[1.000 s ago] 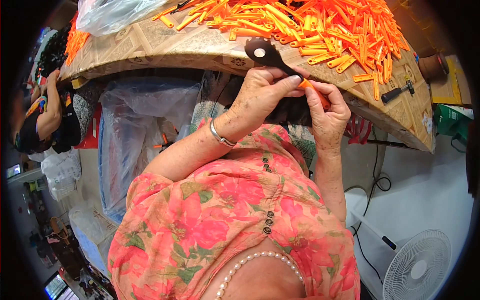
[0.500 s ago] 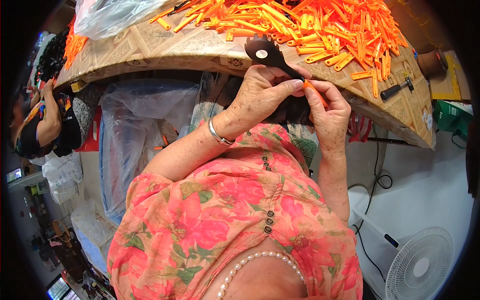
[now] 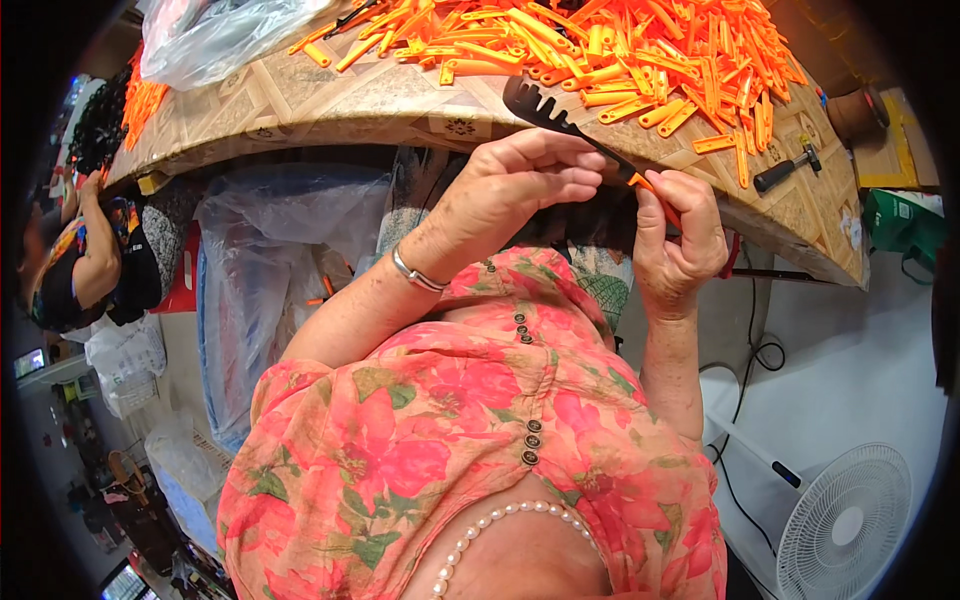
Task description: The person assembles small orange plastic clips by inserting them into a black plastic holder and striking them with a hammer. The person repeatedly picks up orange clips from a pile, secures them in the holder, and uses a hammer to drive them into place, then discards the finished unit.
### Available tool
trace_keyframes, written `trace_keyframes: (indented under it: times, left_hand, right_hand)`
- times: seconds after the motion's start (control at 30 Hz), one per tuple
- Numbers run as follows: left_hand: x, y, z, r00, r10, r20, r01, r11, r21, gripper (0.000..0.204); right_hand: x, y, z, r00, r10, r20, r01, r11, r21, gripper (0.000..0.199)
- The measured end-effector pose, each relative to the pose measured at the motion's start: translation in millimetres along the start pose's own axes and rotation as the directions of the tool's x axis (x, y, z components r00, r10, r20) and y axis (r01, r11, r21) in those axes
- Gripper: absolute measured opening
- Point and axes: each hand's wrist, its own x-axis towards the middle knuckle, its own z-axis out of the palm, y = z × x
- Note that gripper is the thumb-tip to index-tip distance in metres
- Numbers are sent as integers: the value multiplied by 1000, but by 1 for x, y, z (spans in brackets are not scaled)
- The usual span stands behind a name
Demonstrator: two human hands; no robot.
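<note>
A black pasta server (image 3: 538, 103) with a toothed head is tilted in front of me, its head at the upper left. An orange handle (image 3: 638, 181) is at the lower end of its neck. My right hand (image 3: 682, 240) pinches this orange part between thumb and fingers, which hide most of it. My left hand (image 3: 515, 182) is open beside the neck, its fingers stretched toward the right and holding nothing. Beyond the hands, a large heap of orange handles (image 3: 600, 70) covers the far side of the table.
The patterned table (image 3: 330, 112) curves across, its edge just beyond my hands. A hammer (image 3: 788, 170) lies at its right end. At the upper left is a clear plastic bag (image 3: 215, 45). A plastic-lined blue container (image 3: 230, 215) stands below; a fan (image 3: 845, 525) stands lower right.
My left hand has let go of the pasta server and opened. My right hand has drawn it slightly right, and the toothed head has turned sideways.
</note>
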Motion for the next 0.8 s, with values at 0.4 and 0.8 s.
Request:
trace_keyframes:
  times: [0.4, 0.8]
  left_hand:
    - [-6, 6, 9, 960, -233, 155, 239, 971, -21, 45]
    - [2, 26, -56, 772, -375, 513, 317, 927, 201, 84]
  right_hand:
    - [-6, 0, 1, 996, 37, 81, -50, 983, 176, 15]
    - [22, 26, -20, 438, 284, 853, -797, 561, 223, 13]
